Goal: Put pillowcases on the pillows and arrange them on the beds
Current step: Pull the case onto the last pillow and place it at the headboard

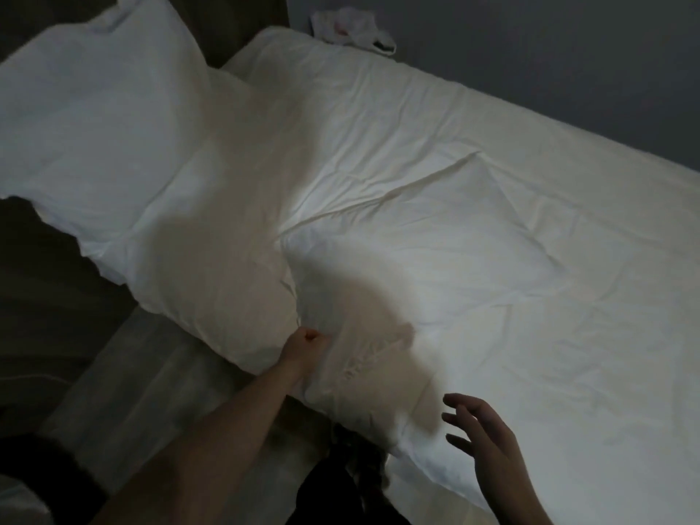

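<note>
While my left hand [308, 341] is curled into a fist on the fabric where two white pillows meet, apparently pinching the near pillow [397, 282] by its case edge to steady or drag it, my right hand [479, 430] hovers with fingers spread and holds nothing, just above that pillow's near corner. This near pillow lies flat on the bed [568, 335], overhanging its edge toward me. A second cased pillow [113, 138] lies at the head end, left, touching the first. I judge both are cased; arranging remains. Crumpled white cloth [352, 30] sits beyond the bed's far corner.
</note>
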